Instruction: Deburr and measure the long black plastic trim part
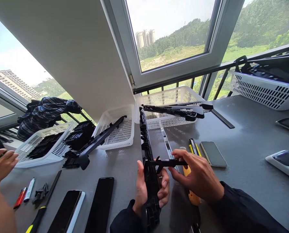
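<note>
My left hand (153, 187) is wrapped round a long black plastic trim strip (148, 145), ribbed on the side facing me and pointing away toward the baskets. In my right hand (195, 171) is a black caliper (168, 162), pinched between thumb and fingers. It lies crosswise over the strip, its jaws at the strip's two sides; whether both touch cannot be made out. Below my right hand, partly covered by it, is a yellow-orange handled tool (194, 197). A steel ruler (166, 140) lies beyond the caliper.
White baskets (117, 142) with black plastic parts line the back. Black strips (173, 111) lie across one. Phones (100, 204), a yellow cutter (195, 147), a grey-green phone (213, 154) and a white device (284, 163) lie around. Another person's hand (0, 166) is at left.
</note>
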A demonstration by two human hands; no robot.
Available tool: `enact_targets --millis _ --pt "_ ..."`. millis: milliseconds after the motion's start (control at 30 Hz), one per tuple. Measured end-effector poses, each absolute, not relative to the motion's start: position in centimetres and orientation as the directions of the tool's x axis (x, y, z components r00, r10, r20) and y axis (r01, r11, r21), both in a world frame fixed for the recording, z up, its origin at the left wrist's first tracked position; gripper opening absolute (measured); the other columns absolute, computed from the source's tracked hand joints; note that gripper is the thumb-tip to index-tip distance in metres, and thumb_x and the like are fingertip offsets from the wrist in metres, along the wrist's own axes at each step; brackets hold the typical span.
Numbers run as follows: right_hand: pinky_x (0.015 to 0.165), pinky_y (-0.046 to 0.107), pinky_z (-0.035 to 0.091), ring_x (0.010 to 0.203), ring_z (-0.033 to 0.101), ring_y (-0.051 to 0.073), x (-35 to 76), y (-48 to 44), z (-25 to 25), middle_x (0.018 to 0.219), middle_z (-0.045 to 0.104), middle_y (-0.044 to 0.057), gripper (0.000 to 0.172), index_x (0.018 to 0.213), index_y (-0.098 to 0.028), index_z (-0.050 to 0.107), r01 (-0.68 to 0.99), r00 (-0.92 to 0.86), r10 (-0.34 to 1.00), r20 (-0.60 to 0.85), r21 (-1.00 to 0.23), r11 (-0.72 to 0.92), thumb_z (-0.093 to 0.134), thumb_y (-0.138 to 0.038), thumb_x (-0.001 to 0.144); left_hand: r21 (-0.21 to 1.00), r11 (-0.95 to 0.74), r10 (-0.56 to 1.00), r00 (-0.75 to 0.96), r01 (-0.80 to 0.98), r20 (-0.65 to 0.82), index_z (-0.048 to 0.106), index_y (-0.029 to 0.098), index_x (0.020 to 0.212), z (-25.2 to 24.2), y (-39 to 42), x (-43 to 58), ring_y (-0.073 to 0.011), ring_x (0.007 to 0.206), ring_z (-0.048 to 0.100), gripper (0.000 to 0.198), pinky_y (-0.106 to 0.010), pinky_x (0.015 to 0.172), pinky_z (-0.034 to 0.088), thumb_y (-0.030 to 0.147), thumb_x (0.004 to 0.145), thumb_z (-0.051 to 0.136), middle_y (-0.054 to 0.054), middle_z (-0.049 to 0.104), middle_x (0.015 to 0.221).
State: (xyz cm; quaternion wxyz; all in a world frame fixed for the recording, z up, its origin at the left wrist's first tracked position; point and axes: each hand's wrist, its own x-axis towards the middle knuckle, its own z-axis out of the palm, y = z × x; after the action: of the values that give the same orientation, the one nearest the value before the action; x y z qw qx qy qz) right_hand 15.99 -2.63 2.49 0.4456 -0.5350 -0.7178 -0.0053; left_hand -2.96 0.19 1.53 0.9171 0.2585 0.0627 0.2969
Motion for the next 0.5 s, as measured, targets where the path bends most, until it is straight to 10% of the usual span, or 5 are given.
enact_targets --millis 500 --pt "0.062 0.026 0.056 0.067 0.077 0.016 16.23 -2.60 2.50 0.083 0.080 0.002 0.007 0.105 -0.022 0.065 0.723 -0.078 0.701 0.709 -0.444 0.529 0.061 -0.028 0.104 0.495 0.742 0.533 0.846 -0.452 -0.026 0.063 0.011 0.084 2.06 0.27 -2.93 -0.0095 0.038 0.033 0.105 -0.024 0.035 0.025 0.097 0.080 0.001 0.002 0.045 0.053"
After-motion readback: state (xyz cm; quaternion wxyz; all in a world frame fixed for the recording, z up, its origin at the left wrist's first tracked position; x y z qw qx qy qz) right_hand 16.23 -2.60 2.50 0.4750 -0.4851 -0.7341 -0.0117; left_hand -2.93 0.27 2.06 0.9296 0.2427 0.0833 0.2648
